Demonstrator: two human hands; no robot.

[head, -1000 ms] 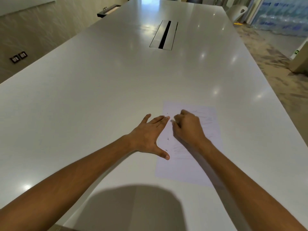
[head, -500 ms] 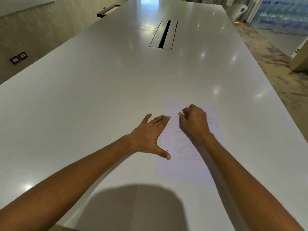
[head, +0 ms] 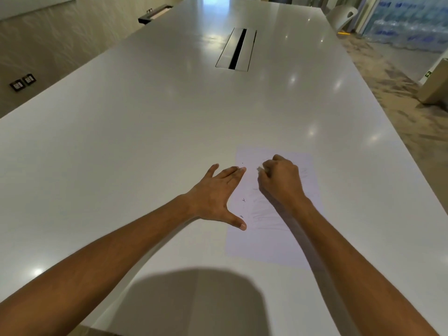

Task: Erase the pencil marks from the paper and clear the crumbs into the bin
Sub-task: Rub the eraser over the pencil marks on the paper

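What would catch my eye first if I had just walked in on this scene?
Two bare arms reach over a big glossy white table. The left hand lies flat, pinning the left edge of a sheet of paper, while the right hand, fisted on a small white eraser, works near the sheet's top. Faint pencil marks remain mid-sheet.

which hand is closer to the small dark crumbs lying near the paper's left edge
Left. The left hand lies flat at that edge, its thumb almost touching the crumbs on the paper. The right hand works farther up and right, closed on an eraser.
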